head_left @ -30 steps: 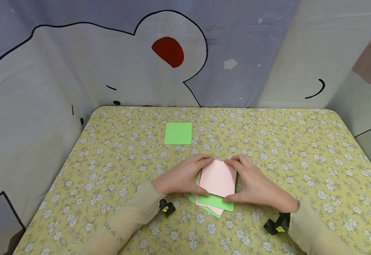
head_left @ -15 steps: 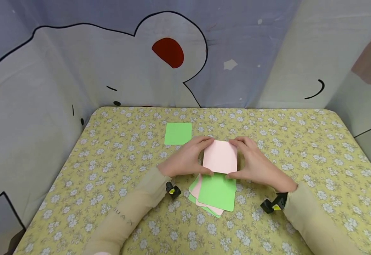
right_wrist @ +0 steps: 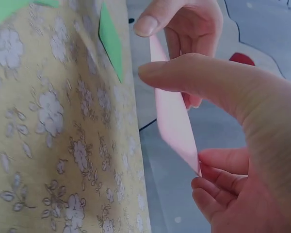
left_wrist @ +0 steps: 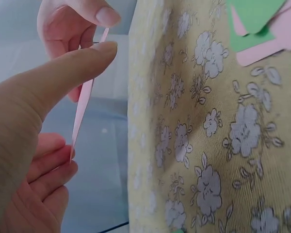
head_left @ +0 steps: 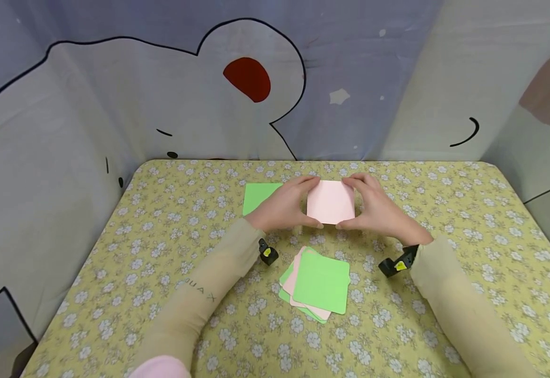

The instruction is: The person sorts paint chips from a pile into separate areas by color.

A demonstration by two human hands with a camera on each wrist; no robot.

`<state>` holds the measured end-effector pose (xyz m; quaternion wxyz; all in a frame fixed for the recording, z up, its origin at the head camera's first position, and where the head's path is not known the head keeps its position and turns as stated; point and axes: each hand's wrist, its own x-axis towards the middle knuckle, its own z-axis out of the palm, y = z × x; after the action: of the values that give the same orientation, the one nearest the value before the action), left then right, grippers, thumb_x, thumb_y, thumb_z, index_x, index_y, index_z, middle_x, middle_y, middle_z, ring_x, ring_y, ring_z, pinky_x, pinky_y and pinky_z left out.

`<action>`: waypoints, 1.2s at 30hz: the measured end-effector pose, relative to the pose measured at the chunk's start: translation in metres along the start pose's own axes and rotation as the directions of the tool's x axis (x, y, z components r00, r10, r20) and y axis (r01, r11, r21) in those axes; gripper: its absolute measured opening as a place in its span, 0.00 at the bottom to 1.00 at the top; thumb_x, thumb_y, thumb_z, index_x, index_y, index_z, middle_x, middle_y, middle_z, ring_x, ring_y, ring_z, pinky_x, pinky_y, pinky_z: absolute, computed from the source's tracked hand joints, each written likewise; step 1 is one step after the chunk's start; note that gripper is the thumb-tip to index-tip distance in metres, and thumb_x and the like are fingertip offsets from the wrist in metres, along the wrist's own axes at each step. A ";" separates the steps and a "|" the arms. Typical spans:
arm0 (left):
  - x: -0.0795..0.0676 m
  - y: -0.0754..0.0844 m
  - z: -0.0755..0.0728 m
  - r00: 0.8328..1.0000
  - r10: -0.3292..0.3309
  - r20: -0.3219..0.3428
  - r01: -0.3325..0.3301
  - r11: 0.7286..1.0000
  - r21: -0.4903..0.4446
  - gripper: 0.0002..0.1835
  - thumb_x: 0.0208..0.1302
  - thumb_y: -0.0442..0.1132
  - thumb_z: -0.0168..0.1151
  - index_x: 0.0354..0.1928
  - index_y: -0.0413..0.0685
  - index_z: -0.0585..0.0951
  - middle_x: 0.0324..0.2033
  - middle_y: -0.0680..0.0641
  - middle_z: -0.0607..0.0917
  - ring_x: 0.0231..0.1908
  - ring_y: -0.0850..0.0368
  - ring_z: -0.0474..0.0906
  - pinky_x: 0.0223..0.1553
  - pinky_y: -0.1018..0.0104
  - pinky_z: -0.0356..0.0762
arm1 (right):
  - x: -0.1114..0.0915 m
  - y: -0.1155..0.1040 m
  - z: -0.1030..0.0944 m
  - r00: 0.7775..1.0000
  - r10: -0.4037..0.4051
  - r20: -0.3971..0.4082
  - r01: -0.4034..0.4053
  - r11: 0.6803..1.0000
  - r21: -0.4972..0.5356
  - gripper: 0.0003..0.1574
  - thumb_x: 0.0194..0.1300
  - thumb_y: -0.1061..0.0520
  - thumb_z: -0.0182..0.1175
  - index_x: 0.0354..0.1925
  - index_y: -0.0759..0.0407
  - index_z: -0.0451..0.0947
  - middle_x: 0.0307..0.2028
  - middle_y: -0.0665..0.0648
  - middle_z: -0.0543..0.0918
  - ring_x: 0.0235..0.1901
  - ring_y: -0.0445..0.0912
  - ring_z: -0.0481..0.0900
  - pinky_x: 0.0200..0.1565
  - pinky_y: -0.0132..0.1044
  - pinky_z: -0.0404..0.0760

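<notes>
Pink card (head_left: pixel 330 202); between both hands (head_left: pixel 285 206) (head_left: pixel 380 210)

And here's my pink card (head_left: pixel 330 202), square, pale and plain on its upper face, up off the flowered cloth (head_left: pixel 374 336), pinched between my left hand (head_left: pixel 284 205) and right hand (head_left: pixel 380 212), thumbs at its near edge.

The left hand (head_left: pixel 288 206) hides part of a lone green card (head_left: pixel 258 196). A top green card (head_left: pixel 322 283) covers most of the cards beneath (head_left: pixel 290 282). The head view's lower edge crops both arms (head_left: pixel 468 307).
</notes>
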<state>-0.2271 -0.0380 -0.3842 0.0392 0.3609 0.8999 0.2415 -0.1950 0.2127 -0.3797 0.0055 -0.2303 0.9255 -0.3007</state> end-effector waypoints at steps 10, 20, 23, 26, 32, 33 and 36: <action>0.026 -0.015 0.020 0.997 -0.079 0.010 0.079 0.993 -0.085 0.59 0.53 0.52 0.81 0.79 0.39 0.57 0.76 0.42 0.61 0.73 0.48 0.59 0.71 0.59 0.62 | 0.021 0.020 0.005 0.993 0.098 0.059 -0.101 0.994 0.047 0.64 0.49 0.54 0.82 0.74 0.73 0.59 0.70 0.71 0.59 0.67 0.66 0.59 0.63 0.66 0.67; 0.035 -0.026 0.047 0.983 -0.168 0.078 0.177 0.976 -0.124 0.57 0.54 0.54 0.79 0.79 0.41 0.58 0.76 0.43 0.62 0.73 0.48 0.59 0.71 0.59 0.61 | 0.027 0.041 0.018 0.980 0.143 0.138 -0.149 0.988 0.033 0.64 0.50 0.49 0.81 0.74 0.72 0.59 0.70 0.70 0.62 0.66 0.65 0.62 0.65 0.63 0.67; 0.036 -0.026 0.048 0.980 -0.176 0.094 0.187 0.975 -0.121 0.56 0.56 0.54 0.77 0.80 0.42 0.57 0.77 0.44 0.60 0.74 0.48 0.56 0.72 0.59 0.59 | 0.028 0.045 0.019 0.974 0.165 0.155 -0.171 0.985 0.026 0.64 0.52 0.47 0.80 0.75 0.70 0.59 0.73 0.72 0.59 0.71 0.66 0.57 0.67 0.65 0.63; 0.036 -0.025 0.048 0.979 -0.175 0.101 0.186 0.975 -0.121 0.56 0.57 0.53 0.76 0.80 0.42 0.56 0.77 0.43 0.58 0.75 0.49 0.55 0.73 0.59 0.58 | 0.029 0.047 0.020 0.970 0.178 0.164 -0.185 0.982 0.029 0.64 0.52 0.46 0.80 0.76 0.69 0.58 0.74 0.72 0.57 0.73 0.66 0.53 0.68 0.65 0.62; 0.035 -0.024 0.046 0.982 -0.162 0.101 0.174 0.977 -0.126 0.56 0.57 0.53 0.76 0.80 0.41 0.55 0.78 0.43 0.57 0.75 0.49 0.54 0.73 0.59 0.56 | 0.029 0.044 0.018 0.974 0.165 0.152 -0.174 0.984 0.046 0.65 0.52 0.47 0.80 0.76 0.68 0.57 0.74 0.71 0.58 0.72 0.65 0.57 0.67 0.64 0.64; 0.034 -0.024 0.044 0.983 -0.157 0.099 0.170 0.977 -0.132 0.56 0.57 0.53 0.76 0.80 0.40 0.55 0.78 0.43 0.57 0.75 0.49 0.54 0.73 0.59 0.56 | 0.029 0.043 0.018 0.975 0.164 0.147 -0.173 0.984 0.048 0.65 0.52 0.47 0.80 0.76 0.68 0.57 0.74 0.70 0.58 0.72 0.65 0.57 0.67 0.64 0.64; 0.031 -0.022 0.041 0.987 -0.139 0.080 0.150 0.977 -0.153 0.56 0.56 0.53 0.77 0.79 0.39 0.56 0.77 0.43 0.58 0.75 0.49 0.55 0.73 0.59 0.57 | 0.028 0.038 0.015 0.978 0.162 0.134 -0.170 0.984 0.056 0.67 0.52 0.46 0.80 0.77 0.67 0.56 0.75 0.69 0.58 0.72 0.65 0.57 0.67 0.65 0.64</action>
<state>-0.2543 -0.0143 -0.4269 0.1162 0.2984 0.8998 0.2962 -0.2340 0.2196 -0.4099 0.0980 -0.1709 0.9285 -0.3148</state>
